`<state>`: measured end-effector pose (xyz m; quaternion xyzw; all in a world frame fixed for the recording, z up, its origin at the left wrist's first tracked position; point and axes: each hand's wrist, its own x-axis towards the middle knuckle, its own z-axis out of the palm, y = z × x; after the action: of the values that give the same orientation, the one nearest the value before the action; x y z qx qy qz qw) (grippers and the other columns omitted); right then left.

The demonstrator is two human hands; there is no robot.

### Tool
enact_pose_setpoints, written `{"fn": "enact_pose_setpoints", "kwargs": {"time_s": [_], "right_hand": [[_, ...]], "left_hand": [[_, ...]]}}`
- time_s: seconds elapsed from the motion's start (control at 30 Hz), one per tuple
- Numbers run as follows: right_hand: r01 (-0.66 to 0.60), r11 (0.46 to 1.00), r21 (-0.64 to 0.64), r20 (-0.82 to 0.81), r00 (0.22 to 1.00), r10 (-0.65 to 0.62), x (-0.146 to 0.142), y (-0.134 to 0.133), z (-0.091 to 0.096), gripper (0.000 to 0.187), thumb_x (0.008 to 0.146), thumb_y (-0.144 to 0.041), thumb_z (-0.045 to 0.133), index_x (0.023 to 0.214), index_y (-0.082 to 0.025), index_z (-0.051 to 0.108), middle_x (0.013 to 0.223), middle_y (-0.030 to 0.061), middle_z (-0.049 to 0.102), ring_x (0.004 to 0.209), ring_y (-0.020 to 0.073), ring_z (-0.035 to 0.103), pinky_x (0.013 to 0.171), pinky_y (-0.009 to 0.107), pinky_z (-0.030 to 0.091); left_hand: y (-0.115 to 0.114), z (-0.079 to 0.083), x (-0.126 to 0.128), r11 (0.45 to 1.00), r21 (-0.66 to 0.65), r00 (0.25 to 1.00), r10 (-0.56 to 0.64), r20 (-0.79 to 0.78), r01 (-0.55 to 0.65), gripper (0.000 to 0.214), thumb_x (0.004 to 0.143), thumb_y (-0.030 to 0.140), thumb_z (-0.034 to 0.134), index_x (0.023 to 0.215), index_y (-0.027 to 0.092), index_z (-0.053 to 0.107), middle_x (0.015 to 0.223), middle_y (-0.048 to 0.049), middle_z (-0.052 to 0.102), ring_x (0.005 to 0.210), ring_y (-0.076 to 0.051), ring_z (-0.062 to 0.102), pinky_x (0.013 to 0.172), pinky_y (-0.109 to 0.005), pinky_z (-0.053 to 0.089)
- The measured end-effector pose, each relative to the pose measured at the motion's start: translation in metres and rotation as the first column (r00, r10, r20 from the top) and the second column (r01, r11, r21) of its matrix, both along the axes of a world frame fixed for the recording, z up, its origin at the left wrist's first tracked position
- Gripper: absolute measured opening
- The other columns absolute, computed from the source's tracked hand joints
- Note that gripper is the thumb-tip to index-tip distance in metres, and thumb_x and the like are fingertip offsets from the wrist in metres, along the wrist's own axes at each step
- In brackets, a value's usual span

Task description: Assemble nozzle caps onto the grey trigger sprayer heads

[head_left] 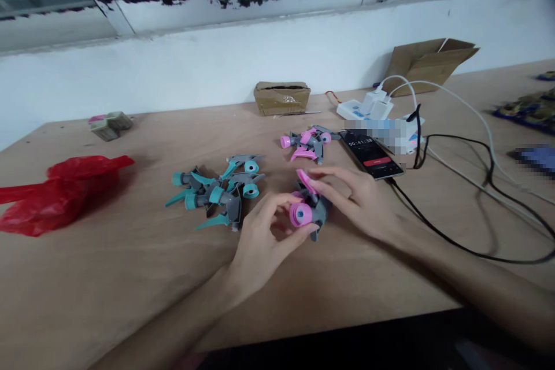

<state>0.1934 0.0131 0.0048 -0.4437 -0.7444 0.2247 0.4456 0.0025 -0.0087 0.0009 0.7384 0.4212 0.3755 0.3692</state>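
Note:
A pink and grey trigger sprayer head (318, 214) is held between my two hands above the table. My left hand (262, 237) closes its thumb and fingers around the pink round end. With thumb and fingers pinched together, my right hand (355, 196) grips the pink trigger lever (307, 181); whether the lever is joined to the body is hidden by the fingers. Several teal and grey sprayer heads (223, 191) lie in a heap to the left of my left hand. Beyond my hands rest more pink and grey sprayer heads (307, 141).
A phone (370, 153) showing a timer lies just past my right hand, its black cable (429, 231) curving right. Behind it are a power strip (351, 110) with chargers and an open cardboard box (425, 66). A small carton (281, 98) and a red plastic bag (65, 193) also sit on the table.

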Motion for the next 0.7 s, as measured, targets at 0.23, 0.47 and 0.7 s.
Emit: {"fn": "enact_pose_setpoints", "kwargs": {"time_s": [0.23, 0.47, 0.7], "right_hand": [[-0.115, 0.892, 0.437, 0.319, 0.947, -0.034, -0.009, -0.019, -0.007, 0.048, 0.074, -0.045, 0.064, 0.113, -0.02, 0.055, 0.109, 0.0072, 0.066, 0.102, 0.0217, 0.059, 0.106, 0.051, 0.02], [-0.034, 0.911, 0.411, 0.264, 0.961, -0.083, -0.008, -0.019, -0.018, 0.028, 0.082, -0.024, 0.058, 0.11, -0.026, 0.058, 0.097, 0.0002, 0.069, 0.089, 0.0165, 0.064, 0.107, 0.051, 0.019], [-0.063, 0.96, 0.271, 0.01, 0.998, 0.062, -0.007, -0.02, -0.018, 0.035, 0.076, -0.025, 0.066, 0.11, -0.025, 0.057, 0.094, 0.0039, 0.066, 0.088, 0.017, 0.062, 0.075, 0.034, 0.053]], "left_hand": [[0.001, -0.006, 0.0, 0.989, -0.062, 0.986, 0.141, 0.09, -0.136, 0.027, 0.079, 0.035, 0.062, 0.089, 0.021, 0.042, 0.078, 0.0022, 0.055, 0.067, -0.011, 0.055, 0.058, -0.023, 0.048], [-0.001, 0.002, -0.002, 0.999, 0.034, 1.0, -0.027, 0.013, 0.027, 0.017, 0.088, 0.026, 0.05, 0.104, 0.02, 0.05, 0.095, -0.0031, 0.061, 0.079, -0.012, 0.059, 0.068, -0.026, 0.051], [0.004, 0.014, -0.005, 0.974, 0.225, 0.994, 0.035, -0.101, -0.011, 0.017, 0.081, 0.016, 0.058, 0.098, 0.019, 0.06, 0.092, -0.0031, 0.06, 0.086, -0.014, 0.057, 0.07, -0.024, 0.052]]}}
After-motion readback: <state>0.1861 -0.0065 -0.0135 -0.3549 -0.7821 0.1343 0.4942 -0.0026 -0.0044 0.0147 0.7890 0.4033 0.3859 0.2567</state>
